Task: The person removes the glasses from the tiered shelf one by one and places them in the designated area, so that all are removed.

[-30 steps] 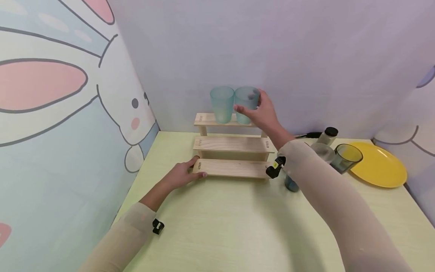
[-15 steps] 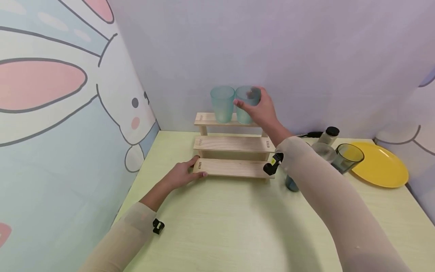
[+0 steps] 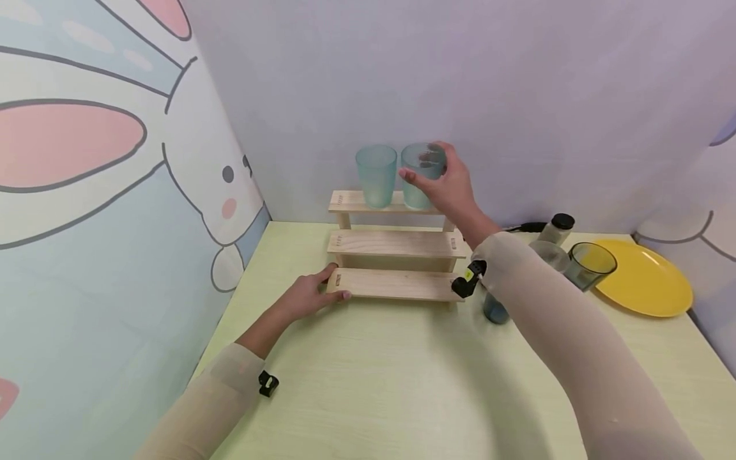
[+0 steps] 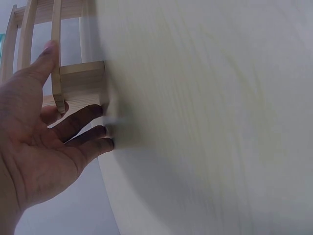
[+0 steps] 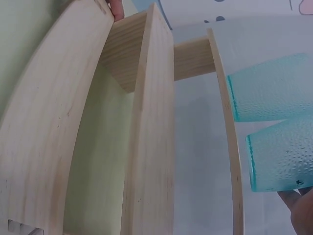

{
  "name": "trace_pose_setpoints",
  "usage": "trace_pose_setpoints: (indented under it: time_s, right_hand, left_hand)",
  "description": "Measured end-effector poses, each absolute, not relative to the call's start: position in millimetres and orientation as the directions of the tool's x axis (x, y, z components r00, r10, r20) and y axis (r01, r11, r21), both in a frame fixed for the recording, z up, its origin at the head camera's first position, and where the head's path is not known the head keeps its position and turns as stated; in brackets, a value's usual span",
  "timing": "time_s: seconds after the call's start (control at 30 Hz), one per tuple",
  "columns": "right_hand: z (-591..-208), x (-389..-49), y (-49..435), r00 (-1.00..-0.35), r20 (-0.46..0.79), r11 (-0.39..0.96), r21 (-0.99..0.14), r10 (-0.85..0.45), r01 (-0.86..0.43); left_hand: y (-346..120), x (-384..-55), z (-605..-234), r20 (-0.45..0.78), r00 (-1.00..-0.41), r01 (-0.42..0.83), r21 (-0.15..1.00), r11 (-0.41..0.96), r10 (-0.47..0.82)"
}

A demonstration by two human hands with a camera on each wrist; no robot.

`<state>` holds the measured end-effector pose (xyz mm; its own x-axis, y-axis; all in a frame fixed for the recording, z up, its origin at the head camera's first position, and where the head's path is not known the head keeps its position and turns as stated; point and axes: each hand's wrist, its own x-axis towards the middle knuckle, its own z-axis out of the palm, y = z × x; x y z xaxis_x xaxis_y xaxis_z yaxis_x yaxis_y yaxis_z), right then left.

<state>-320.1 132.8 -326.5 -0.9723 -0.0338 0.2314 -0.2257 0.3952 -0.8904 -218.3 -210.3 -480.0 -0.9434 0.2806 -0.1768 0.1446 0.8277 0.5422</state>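
Note:
A three-step wooden shelf rack (image 3: 397, 281) stands on the table against the back wall. My left hand (image 3: 305, 295) grips the left end of its lowest board; in the left wrist view the thumb lies on one side and the index finger curls behind, other fingers loose. Up on the top board, my right hand (image 3: 451, 188) holds a frosted light-blue cup (image 3: 415, 186) between thumb and fingers. In the right wrist view a narrow gap shows between this cup's base and the board. Left of it, a matching blue cup (image 3: 376, 179) stands upright on the same board.
Right of the rack are a clear cup (image 3: 549, 254), a dark grey glass (image 3: 589, 268), a black-capped bottle (image 3: 556, 230) and a dark blue glass (image 3: 496, 311), partly behind the right sleeve. A yellow plate (image 3: 655, 287) lies farther right.
The right hand has shifted the held cup slightly right, so a small gap now separates the two blue cups. The left hand and the rack stay in place.

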Motion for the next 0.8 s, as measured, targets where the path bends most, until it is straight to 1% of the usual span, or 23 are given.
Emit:
trace_pose_setpoints:
  time_s: [0.8]
  right_hand:
    - [-320,-301,162,-0.945,0.322,0.460,-0.832,-0.054,-0.310]
  left_hand:
    - [-213,-218,-480,-0.165,-0.942,0.153,0.563,0.812,0.292]
